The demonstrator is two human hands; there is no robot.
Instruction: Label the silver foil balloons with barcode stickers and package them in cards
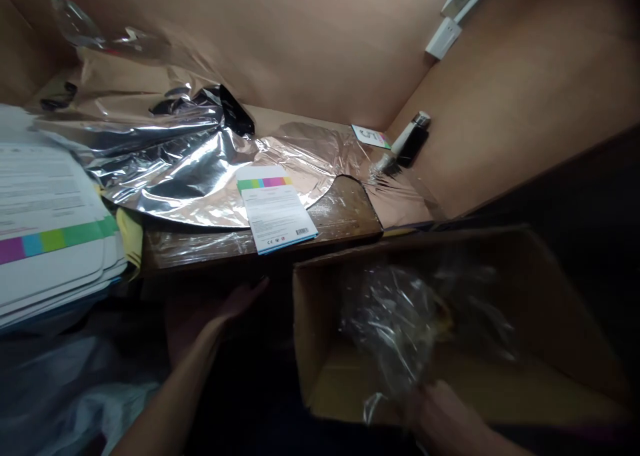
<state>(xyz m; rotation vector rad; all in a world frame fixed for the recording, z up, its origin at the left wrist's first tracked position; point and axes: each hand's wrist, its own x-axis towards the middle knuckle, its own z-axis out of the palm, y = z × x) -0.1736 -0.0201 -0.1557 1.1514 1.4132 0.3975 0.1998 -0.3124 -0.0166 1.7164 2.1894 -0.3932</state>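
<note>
My right hand [440, 406], blurred by motion, is closed on a crumpled clear plastic bag [395, 316] at the near side of an open cardboard box [310, 349]. The bag spreads over the box's opening, and something yellowish shows dimly behind it. In the shadow under the table edge is my left hand [237, 306], holding nothing that I can see, its visible fingers stretched out. Above it, a small stack of white printed cards [277, 216] with a coloured stripe lies at the table's edge.
Shiny film [185, 169] covers much of the table [345, 209]. A larger stack of printed white sheets [45, 209] stands at left. Farther back are a red-capped bottle [75, 19], a black-and-white object [411, 138], a marked card [371, 136] and a wall power strip [443, 38].
</note>
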